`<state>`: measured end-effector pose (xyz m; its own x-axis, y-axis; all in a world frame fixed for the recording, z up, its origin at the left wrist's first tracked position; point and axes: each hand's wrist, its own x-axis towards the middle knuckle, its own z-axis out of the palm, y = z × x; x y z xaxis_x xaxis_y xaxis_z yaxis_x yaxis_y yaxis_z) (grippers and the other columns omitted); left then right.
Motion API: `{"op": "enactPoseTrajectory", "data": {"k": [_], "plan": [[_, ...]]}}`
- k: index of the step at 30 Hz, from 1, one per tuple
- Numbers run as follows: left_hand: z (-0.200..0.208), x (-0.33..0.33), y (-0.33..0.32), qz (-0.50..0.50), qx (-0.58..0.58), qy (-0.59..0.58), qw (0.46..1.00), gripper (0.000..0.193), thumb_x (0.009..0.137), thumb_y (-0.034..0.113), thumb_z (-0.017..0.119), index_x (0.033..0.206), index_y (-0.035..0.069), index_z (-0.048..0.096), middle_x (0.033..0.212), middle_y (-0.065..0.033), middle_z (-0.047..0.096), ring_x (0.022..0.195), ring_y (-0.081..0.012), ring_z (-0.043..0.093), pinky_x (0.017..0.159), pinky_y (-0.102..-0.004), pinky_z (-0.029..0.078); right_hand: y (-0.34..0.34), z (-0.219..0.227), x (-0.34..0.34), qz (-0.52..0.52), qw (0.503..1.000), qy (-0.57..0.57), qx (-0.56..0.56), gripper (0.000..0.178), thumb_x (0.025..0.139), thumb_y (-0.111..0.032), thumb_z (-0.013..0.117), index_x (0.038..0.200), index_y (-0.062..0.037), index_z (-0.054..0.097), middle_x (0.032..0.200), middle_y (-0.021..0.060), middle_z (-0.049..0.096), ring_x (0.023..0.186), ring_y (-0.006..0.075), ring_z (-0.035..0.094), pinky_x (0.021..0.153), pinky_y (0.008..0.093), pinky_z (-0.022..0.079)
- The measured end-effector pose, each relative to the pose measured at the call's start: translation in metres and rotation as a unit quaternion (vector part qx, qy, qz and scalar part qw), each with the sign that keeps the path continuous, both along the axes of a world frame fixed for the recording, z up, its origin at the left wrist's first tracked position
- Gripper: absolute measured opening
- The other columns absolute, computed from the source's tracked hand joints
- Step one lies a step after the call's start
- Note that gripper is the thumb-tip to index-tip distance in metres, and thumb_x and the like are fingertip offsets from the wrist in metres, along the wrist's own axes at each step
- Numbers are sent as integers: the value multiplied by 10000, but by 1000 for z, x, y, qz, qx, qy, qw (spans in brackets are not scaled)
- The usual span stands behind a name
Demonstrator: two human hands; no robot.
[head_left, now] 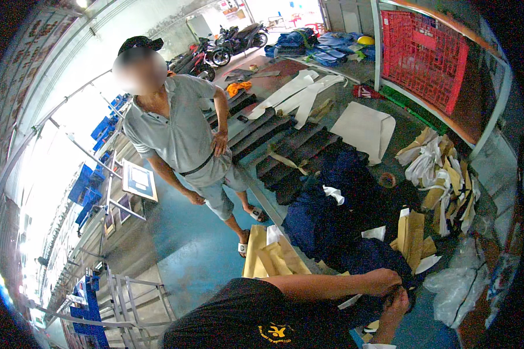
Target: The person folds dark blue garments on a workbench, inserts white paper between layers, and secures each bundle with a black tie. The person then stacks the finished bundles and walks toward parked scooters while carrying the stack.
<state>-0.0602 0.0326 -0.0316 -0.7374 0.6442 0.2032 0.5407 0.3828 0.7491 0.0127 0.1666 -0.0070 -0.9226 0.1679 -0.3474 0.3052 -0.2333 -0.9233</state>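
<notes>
My left hand (384, 282) reaches in from the left under a black short sleeve, its fingers closed at the edge of a dark navy cloth (355, 314). Close below it, my right hand (396, 306) is closed on the same cloth, and the two hands almost touch. The exact grip of the fingertips is too small and dark to make out. Beyond my hands, a large heap of dark navy cloth (314, 218) spreads over the floor, with a white scrap (333, 194) lying on it.
A person (177, 128) in a grey shirt stands ahead left, a hand on the hip. Brown paper pieces (273, 256) lie near my arm; more paper (442, 174) and clear plastic (460, 285) lie right. Dark stacked strips (279, 145), white sheets (364, 131) and a red crate (425, 58) stand farther off.
</notes>
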Motion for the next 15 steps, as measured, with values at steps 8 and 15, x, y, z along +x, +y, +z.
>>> {"op": "enactPoseTrajectory", "data": {"k": [8, 15], "plan": [[17, 4, -6, 79, -162, -47, 983, 161, 749, 166, 586, 759, 25, 662, 767, -192, 667, 704, -390, 655, 620, -468, 542, 10, -8, -1, 66, 943, 120, 305, 274, 944, -274, 540, 936, -9, 612, 848, 80, 623, 758, 210, 574, 687, 319, 460], [38, -3, -21, 96, -158, -7, 983, 207, 764, 262, 585, 816, 71, 645, 848, -146, 660, 787, -342, 657, 672, -463, 537, 39, -1, -17, 126, 737, 275, 604, 678, 728, -450, 741, 1204, -21, 520, 1099, 200, 544, 1051, 383, 513, 910, 488, 418]]}}
